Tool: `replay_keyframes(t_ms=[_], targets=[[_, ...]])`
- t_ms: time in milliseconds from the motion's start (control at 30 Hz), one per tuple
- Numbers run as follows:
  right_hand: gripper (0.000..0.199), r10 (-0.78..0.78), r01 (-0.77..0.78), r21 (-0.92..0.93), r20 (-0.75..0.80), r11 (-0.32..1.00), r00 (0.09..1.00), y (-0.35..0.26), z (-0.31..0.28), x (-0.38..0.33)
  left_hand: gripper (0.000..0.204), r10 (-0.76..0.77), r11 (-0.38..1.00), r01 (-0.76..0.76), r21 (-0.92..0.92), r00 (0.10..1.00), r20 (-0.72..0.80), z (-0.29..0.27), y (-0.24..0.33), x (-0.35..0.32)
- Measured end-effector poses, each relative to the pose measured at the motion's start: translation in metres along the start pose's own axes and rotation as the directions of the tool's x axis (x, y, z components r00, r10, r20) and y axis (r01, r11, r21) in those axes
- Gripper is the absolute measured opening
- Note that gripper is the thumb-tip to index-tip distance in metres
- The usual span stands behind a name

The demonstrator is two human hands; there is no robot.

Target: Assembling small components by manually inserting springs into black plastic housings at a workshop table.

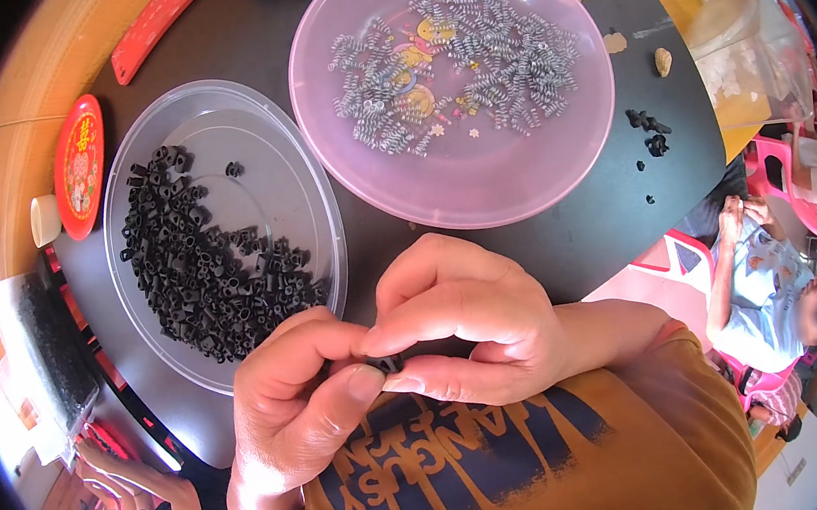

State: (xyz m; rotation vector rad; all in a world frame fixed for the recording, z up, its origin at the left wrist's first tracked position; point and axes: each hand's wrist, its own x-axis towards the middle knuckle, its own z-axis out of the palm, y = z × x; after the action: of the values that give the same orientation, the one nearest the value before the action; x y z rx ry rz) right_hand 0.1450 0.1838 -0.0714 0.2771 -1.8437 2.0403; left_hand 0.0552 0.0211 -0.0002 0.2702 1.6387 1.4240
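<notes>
My left hand (299,393) and my right hand (484,321) meet in front of my chest, fingertips together. Pinched between them is a small black plastic part (387,363), mostly covered by thumbs and fingers. Both hands are closed on it; whether a spring is also there, I cannot make out. A clear round plastic tray (206,93) lies to the left, with a heap of small black plastic parts (198,265) on it. Beyond my hands a pink round tray (481,194) holds many small metal coil springs (518,67) over a cartoon print.
Several black bits (653,133) and a tan lump (663,61) lie on the dark table (575,249) at right. A red oval plate (81,169) and white cup (45,220) stand at left. Clear bags (738,46) sit far right. Other people sit at both sides.
</notes>
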Motion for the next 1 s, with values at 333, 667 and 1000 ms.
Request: replay_keyframes(t_ms=[333, 667, 1000], targets=[[0.024, -0.106, 0.109, 0.091, -0.03, 0.99, 0.994, 0.002, 0.004, -0.004, 0.012, 0.541, 0.459, -0.461, 0.759, 0.823, 0.172, 0.009, 0.025, 0.058], [0.026, -0.129, 0.129, 0.017, -0.013, 0.991, 0.992, 0.003, 0.008, -0.007, 0.007, 0.361, -0.024, -0.54, 0.842, 0.78, 0.511, 0.027, 0.034, 0.112], [0.026, -0.07, 0.07, 0.003, -0.039, 0.998, 0.997, 0.001, 0.004, -0.005, 0.008, 0.328, 0.063, -0.535, 0.843, 0.808, 0.488, 0.03, 0.037, 0.122]])
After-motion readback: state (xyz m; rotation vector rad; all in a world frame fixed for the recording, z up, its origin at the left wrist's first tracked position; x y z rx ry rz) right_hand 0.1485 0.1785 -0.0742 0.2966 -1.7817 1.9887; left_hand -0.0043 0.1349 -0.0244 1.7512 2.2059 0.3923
